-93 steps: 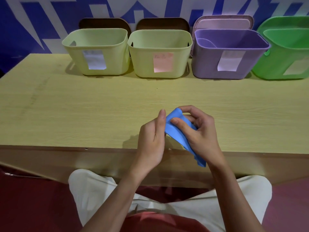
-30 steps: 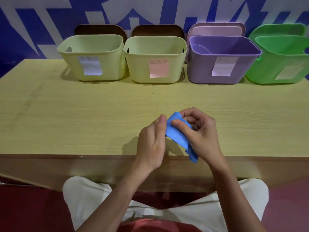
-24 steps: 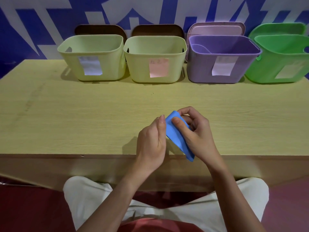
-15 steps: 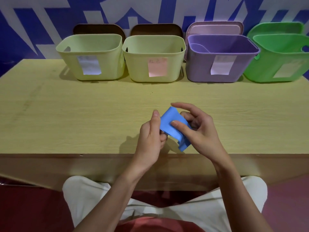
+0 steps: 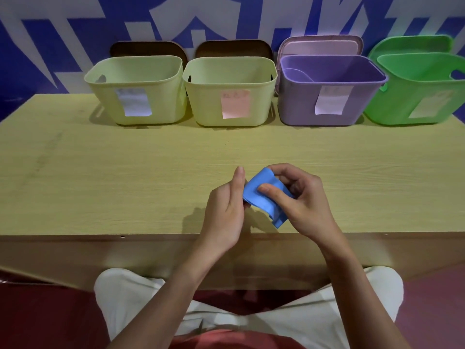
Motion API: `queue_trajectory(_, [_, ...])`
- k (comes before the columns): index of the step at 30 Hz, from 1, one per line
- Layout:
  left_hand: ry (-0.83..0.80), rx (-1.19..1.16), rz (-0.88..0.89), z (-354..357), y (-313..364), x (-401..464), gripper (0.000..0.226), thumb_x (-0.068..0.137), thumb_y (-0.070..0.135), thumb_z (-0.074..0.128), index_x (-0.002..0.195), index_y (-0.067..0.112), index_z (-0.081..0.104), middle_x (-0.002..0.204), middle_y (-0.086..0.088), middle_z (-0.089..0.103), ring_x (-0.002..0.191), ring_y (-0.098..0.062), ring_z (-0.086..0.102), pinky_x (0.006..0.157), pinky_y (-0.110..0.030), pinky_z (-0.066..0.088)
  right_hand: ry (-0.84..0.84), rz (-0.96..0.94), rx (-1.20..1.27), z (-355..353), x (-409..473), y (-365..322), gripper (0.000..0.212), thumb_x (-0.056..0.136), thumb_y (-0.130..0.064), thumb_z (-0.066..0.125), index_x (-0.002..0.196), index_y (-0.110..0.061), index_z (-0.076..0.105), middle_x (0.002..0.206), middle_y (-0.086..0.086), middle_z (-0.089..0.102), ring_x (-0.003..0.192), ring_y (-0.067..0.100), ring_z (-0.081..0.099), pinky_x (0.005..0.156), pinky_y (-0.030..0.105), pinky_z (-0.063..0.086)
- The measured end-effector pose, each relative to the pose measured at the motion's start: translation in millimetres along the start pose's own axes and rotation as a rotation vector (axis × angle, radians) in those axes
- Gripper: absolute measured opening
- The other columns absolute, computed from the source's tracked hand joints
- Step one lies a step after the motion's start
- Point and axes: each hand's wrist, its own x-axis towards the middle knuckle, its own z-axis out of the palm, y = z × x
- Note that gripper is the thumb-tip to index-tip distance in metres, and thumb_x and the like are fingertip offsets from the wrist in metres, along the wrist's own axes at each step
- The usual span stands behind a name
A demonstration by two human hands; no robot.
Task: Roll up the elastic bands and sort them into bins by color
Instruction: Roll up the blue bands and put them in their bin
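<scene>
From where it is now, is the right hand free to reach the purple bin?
Probably yes. The right hand grips the blue band with the left hand, and only bare table lies before the open purple bin.

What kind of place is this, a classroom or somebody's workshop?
Likely a staged sorting station rather than a home: a plain wooden table set against a blue-and-white graphic wall, with a row of labelled bins, two yellow-green, a purple bin and a green bin.

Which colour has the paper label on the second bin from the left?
Pale pink label, seen in the head view.
</scene>
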Motion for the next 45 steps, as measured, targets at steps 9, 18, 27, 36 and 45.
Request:
queue_trajectory(9, [-0.029,-0.076,0.071,7,-4,-4,0.043,0.100,0.038,0.028,0.062,0.022,0.036,0.045,0.013,0.037,0.042,-0.003,0.032,0.047,-0.017,0.026,0.016,-0.039,-0.038,1,-2,1,0.014,0.083,-0.031,0.069,0.095,-0.029,0.062,0.077,0.013,0.066,0.068,0.031,0.061,0.057,0.037,0.046])
queue_trajectory(18, [-0.238,-0.569,-0.220,-1,10,-2,0.049,0.091,0.049,0.032,0.064,0.009,0.040,0.041,0.011,0.017,0.035,-0.005,0.012,0.039,-0.017,0.013,-0.035,-0.035,-0.040,-6,-3,-5,0.019,0.088,-0.021,0.066,0.104,-0.020,0.055,0.049,-0.002,0.051,0.043,0.008,0.037,0.045,0.018,0.030])
queue_trajectory(27, [-0.403,-0.609,-0.369,-4,12,-2,0.049,0.091,0.052,0.034,0.053,0.023,0.023,0.040,0.009,0.017,0.036,-0.007,0.012,0.041,-0.023,0.010,-0.012,-0.042,-0.044,-7,-3,-6,0.014,0.082,-0.018,0.068,0.094,-0.022,0.061,0.047,-0.007,0.044,0.043,0.005,0.034,0.045,0.018,0.030])
queue_trajectory(36, [-0.234,-0.270,-0.102,1,10,-3,0.045,0.088,0.048,0.033,0.074,0.006,0.043,0.049,0.015,0.028,0.042,-0.002,0.023,0.041,-0.012,0.021,0.030,-0.021,-0.065,-11,-5,-7,0.016,0.080,-0.021,0.072,0.092,-0.020,0.062,0.054,0.015,0.057,0.044,0.012,0.044,0.043,0.022,0.034])
queue_trajectory(45, [-0.317,-0.586,-0.218,-3,12,-7,0.041,0.092,0.045,0.034,0.063,0.015,0.033,0.044,0.011,0.019,0.037,-0.004,0.013,0.040,-0.019,0.011,0.039,-0.070,-0.045,-8,-6,-7,0.018,0.084,-0.019,0.067,0.098,-0.029,0.066,0.066,0.016,0.059,0.053,0.010,0.046,0.050,0.018,0.037])
